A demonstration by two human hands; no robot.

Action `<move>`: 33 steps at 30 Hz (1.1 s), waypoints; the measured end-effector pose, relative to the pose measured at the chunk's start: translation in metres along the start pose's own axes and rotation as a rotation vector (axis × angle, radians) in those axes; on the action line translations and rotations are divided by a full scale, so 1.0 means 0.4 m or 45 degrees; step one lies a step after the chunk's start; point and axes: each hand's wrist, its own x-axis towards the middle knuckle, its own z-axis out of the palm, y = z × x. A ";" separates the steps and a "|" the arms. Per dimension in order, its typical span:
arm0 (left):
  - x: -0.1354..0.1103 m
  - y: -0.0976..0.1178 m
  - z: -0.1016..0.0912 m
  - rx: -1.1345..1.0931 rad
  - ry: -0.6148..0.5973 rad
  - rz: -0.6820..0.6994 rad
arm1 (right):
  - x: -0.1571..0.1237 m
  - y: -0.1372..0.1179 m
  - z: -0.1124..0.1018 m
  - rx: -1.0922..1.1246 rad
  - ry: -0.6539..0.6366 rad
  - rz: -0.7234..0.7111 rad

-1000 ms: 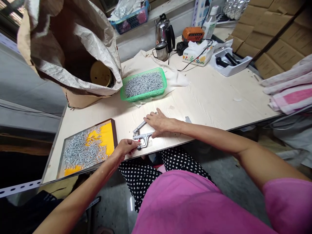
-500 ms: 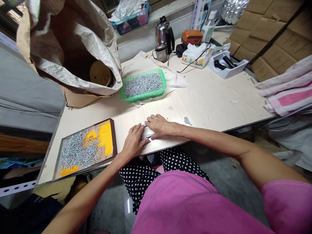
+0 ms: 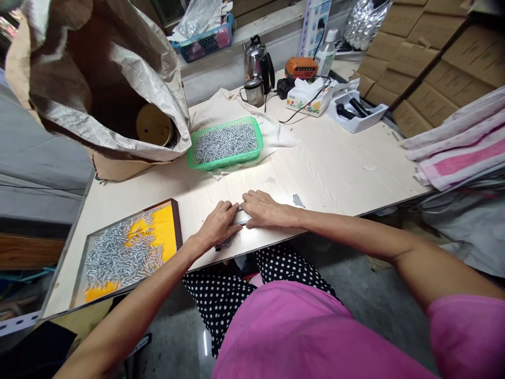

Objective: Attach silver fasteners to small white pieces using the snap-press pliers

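A small flat, pale grey piece lies at the front of the table, its ends covered by my hands. My left hand grips its left end, with the fingers closed together. On the opposite end, my right hand is closed with thumb and fingers around it. Below my left palm shows a dark grey object, mostly hidden. Left of the hands is a shallow tray with a yellow bottom, holding many silver screws. Beyond the hands, a green basket is filled with similar small silver pieces.
A large open sack stands at the back left with a round container inside. A steel kettle, an orange battery, a tissue box and a white tray line the back. A grey scrap lies right of my hands.
The camera view has shifted slightly. My hands have drawn closer around the grey piece, and its middle now shows as one smooth pale strip between them.
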 end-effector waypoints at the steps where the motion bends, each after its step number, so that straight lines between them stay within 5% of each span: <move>1: 0.000 0.003 -0.001 -0.012 -0.002 0.010 | 0.000 -0.002 0.004 -0.001 -0.002 -0.010; 8: -0.002 0.021 0.006 -0.093 0.025 -0.051 | 0.002 -0.014 0.061 0.045 0.055 -0.023; 13: -0.023 0.027 0.033 -0.020 0.160 -0.113 | -0.003 0.034 0.053 0.055 0.156 -0.086; 18: -0.078 0.113 0.116 -0.017 0.368 -0.067 | 0.026 0.098 0.040 0.137 0.159 -0.064; 22: -0.101 0.184 0.159 -0.097 0.337 0.012 | 0.081 0.107 0.031 0.037 0.195 0.049; 26: -0.101 0.197 0.158 -0.171 0.332 -0.013 | 0.123 0.063 -0.001 -0.097 0.214 0.128; 33: -0.096 0.188 0.173 -0.257 0.327 -0.044 | 0.140 -0.137 0.027 -0.276 0.147 -0.643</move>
